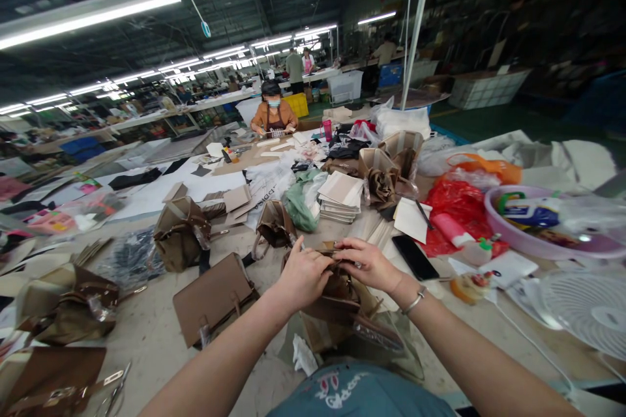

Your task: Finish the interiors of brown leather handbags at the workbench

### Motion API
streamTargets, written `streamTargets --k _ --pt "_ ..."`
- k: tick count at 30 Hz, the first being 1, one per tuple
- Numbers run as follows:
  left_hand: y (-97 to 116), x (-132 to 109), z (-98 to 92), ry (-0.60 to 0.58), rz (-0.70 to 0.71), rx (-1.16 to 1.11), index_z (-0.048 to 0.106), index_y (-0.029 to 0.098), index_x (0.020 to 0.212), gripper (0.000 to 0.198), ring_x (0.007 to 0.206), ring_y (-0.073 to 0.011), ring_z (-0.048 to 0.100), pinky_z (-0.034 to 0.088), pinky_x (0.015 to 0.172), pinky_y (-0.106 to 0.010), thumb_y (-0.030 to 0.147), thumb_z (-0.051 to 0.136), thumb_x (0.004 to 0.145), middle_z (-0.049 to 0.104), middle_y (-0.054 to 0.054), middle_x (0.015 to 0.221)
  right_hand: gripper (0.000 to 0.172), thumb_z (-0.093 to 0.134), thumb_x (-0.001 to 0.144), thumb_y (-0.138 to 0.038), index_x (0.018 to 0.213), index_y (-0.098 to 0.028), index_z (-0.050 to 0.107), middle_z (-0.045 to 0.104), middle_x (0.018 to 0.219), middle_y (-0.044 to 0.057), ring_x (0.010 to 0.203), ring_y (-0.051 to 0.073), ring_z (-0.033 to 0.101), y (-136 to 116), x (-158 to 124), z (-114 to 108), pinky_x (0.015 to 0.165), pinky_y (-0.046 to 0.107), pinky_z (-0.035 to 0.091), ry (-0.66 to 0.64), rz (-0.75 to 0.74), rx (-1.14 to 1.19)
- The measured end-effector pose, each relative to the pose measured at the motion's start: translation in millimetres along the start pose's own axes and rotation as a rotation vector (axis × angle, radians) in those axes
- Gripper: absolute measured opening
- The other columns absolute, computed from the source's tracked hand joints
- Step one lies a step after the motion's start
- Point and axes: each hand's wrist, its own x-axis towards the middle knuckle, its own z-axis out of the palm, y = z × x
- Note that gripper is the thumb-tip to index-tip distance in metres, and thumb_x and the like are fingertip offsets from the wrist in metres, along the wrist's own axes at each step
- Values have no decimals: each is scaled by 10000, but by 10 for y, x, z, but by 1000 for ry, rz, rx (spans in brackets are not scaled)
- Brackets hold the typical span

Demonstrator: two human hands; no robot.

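Note:
Both my hands work on a brown leather handbag (342, 303) standing at the near edge of the worktable (147, 332). My left hand (303, 273) is closed, its fingers pinching the bag's top edge. My right hand (368, 262) is closed too, gripping the same top edge from the right; a bracelet circles that wrist. A thin tool seems to stick out between my hands, too small to name. A flat brown bag (212, 296) lies just left of my left arm.
More brown bags (180, 231) lie to the left and in the middle. A stack of cards (341, 195), a black phone (415, 257), red plastic (452, 205), a pink basin (548, 234) and a white fan (589, 309) crowd the right. A person sits across the table (274, 116).

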Motion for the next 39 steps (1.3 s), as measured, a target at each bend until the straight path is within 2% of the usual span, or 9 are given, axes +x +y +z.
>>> streamTargets --k 7,11,16,24,28,33,39 --pt "-3 19 25 -13 -58 -35 636 226 944 178 868 -176 603 192 1069 -488 227 537 795 685 -31 893 237 565 816 -207 1043 -235 627 574 1099 96 1028 196 551 -37 51 -72 866 339 484 -50 -10 -31" --pt "-4 1 24 2 -49 -42 642 226 944 192 869 -166 603 188 1078 -468 211 515 801 691 -24 884 221 542 819 -172 1015 -236 621 542 1131 95 1042 194 537 -76 49 -64 870 326 483 -52 27 -61" --pt "-15 -34 51 1 -37 -50 655 245 919 182 846 -165 610 189 1073 -477 249 516 803 694 -15 847 211 526 830 -165 997 -250 622 551 1109 95 1048 213 524 -35 35 -30 867 367 481 -77 -61 -128" --pt "11 -30 1 -19 -69 -74 620 230 928 168 871 -169 611 246 1049 -454 242 527 789 682 -24 898 181 512 834 -173 957 -245 624 562 1082 95 1031 216 530 -10 79 -24 854 375 485 -111 -45 -71" --pt "21 -22 17 -11 -108 -61 601 223 974 223 845 -181 617 264 1034 -466 306 572 770 683 -25 897 148 530 826 -169 920 -232 626 564 1077 96 1042 211 521 7 77 10 871 378 472 -75 -15 -7" --pt "-9 1 71 5 -65 -2 653 223 890 173 826 -193 619 276 1016 -479 310 534 800 684 -37 848 123 556 812 -159 877 -227 635 591 1044 81 1036 206 524 -7 95 26 877 390 458 -38 3 56" --pt "-27 32 93 23 -36 3 662 221 889 171 819 -186 622 286 1012 -479 279 528 800 682 -37 845 266 616 778 -196 1039 -226 575 597 1035 87 1027 217 526 -32 87 -33 892 411 449 8 86 97"
